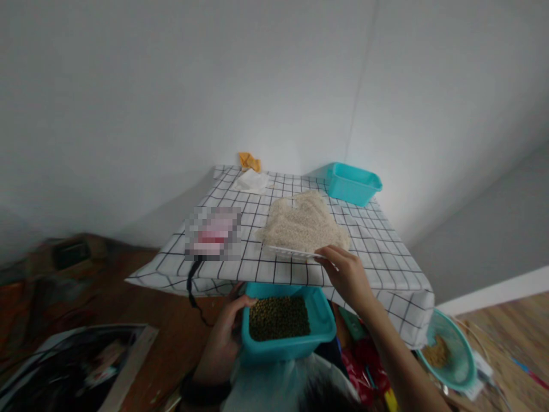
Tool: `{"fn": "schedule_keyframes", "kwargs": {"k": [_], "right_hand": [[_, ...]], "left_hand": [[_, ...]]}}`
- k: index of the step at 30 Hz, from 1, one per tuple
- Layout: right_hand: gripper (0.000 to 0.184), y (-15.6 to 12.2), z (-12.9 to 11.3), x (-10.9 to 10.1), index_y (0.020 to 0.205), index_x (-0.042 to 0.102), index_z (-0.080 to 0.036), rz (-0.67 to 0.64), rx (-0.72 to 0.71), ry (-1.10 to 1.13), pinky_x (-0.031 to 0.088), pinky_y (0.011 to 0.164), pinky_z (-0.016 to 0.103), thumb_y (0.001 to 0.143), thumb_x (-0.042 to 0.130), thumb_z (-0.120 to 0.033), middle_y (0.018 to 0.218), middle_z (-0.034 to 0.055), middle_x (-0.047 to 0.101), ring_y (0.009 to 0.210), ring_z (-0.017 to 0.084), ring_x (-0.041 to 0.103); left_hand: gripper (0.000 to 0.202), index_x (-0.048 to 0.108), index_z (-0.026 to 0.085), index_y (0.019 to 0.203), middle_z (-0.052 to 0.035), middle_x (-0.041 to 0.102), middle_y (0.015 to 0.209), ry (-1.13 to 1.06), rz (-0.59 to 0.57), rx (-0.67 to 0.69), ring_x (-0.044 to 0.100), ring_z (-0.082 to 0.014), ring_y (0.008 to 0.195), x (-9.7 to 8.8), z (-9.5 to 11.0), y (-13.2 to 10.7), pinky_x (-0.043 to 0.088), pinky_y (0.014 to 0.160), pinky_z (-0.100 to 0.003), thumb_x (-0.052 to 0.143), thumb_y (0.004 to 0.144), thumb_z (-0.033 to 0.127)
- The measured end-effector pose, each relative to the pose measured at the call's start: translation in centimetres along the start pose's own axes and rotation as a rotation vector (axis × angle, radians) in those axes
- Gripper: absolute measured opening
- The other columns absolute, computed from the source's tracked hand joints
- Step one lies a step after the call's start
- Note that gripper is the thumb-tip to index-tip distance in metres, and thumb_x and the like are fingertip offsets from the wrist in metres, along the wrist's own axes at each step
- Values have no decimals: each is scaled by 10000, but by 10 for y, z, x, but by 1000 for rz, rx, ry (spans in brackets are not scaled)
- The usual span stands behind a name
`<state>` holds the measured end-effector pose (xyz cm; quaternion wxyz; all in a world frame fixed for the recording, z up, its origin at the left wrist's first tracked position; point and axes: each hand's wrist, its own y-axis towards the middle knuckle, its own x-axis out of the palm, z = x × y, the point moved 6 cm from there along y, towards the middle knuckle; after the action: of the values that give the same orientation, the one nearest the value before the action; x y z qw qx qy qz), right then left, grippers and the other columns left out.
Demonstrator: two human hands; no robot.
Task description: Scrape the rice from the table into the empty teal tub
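My left hand (225, 335) grips the left wall of a teal plastic tub (322, 326) filled with dark green beans (278, 317), held just below the table's front edge. My right hand (345, 272) is closed on the near edge of a flat white tray (287, 252), which lies at the front of a pile of pale rice grains (302, 223) on the checked tablecloth (377, 240).
An empty teal tub (354, 183) stands at the table's back right. A white tissue (251, 182) and an orange scrap (249, 161) lie at the back. A teal bowl (450, 349) with brown grains sits low right. Wooden surface at left.
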<state>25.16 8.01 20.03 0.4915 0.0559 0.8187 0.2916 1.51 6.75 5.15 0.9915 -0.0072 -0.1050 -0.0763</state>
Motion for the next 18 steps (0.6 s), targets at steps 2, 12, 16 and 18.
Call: {"fn": "schedule_keyframes", "kwargs": {"k": [2,12,16,18], "right_hand": [[156,-1,-2,0,882,608,-203,-14,0,3,436,684,238,960,475,-228,843,40,670,770,149,626],[141,-4,-8,-2,895,612,-204,-13,-15,-1,445,695,248,955,486,-222,836,43,671,781,157,632],[131,-5,-10,-2,910,612,-208,-17,-14,23,451,696,250,953,488,-218,852,45,675,786,157,636],[128,-6,-12,-3,912,610,-211,-22,-10,35,454,691,249,952,489,-216,850,42,675,784,156,637]], "left_hand": [[355,602,241,1057,-86,555,1363,8,6,3,607,-311,1148,-2,-2,1,531,899,-404,691,713,236],[467,592,249,1068,-74,578,1341,30,-23,9,640,-283,1091,2,3,-1,543,829,-336,742,640,143],[461,596,249,1073,-58,626,1283,48,-29,2,679,-267,1001,5,6,-3,562,791,-338,754,651,155],[466,596,247,1071,-60,659,1230,54,-32,-1,690,-269,967,6,7,-3,570,771,-344,765,646,157]]}}
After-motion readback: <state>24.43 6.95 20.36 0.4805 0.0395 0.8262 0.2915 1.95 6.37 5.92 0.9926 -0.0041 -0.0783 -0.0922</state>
